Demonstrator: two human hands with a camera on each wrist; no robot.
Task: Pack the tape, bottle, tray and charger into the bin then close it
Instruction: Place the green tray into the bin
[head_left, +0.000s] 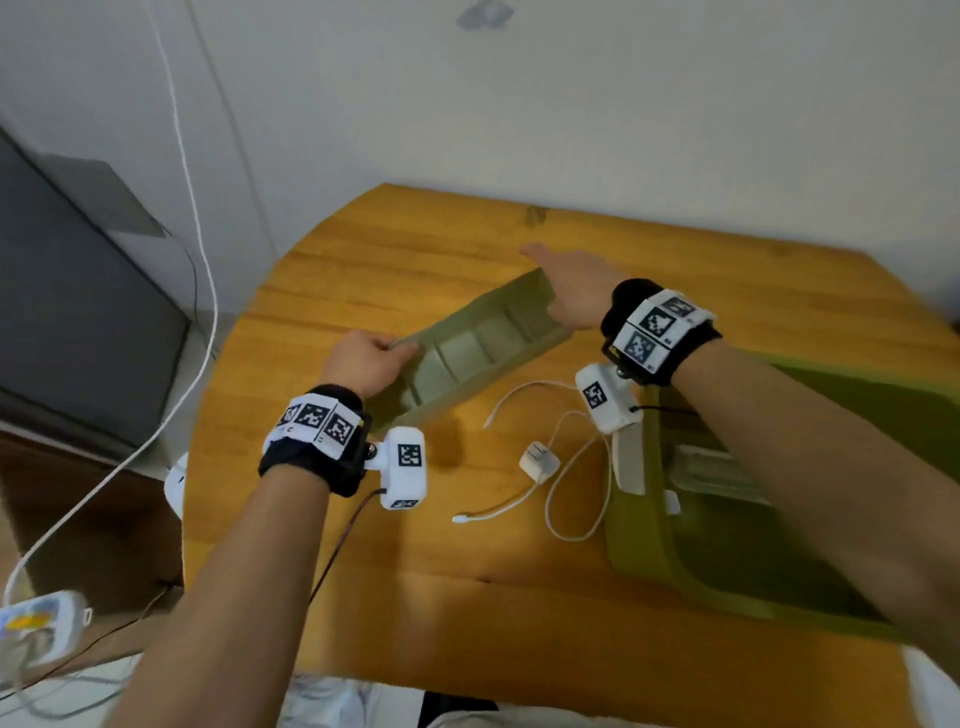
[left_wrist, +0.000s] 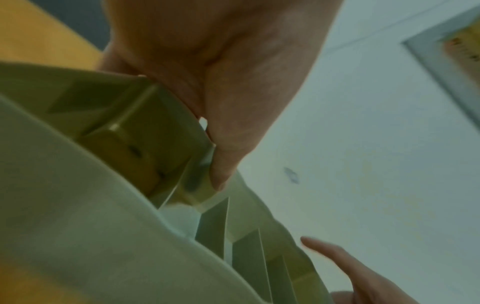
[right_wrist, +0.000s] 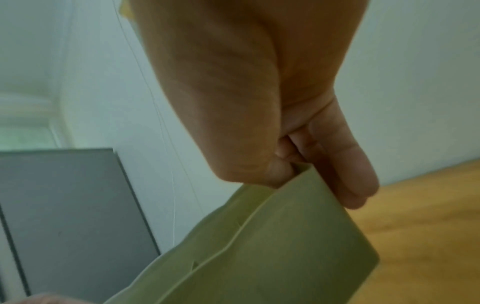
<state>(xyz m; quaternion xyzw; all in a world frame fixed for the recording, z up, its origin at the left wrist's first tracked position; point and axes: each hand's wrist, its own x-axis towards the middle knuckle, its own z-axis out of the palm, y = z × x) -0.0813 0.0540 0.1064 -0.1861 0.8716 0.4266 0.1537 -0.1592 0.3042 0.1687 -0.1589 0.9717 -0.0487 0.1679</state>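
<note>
The left hand (head_left: 363, 361) has its grip closed on the near-left end of the olive divided tray (head_left: 470, 345), thumb over the rim. The right hand (head_left: 574, 291) holds the far-right end, the rim pinched between thumb and fingers (right_wrist: 345, 164). The tray is tilted between the two grips, and its underside cannot be seen. Below the right grip, the white charger (head_left: 540, 462) and its looped cable lie on the bench (head_left: 395, 244). The green bin (head_left: 691, 566) sits under the right forearm, its near-left corner just beside the cable. Bare bench lies beyond both grips to the wall.
</note>
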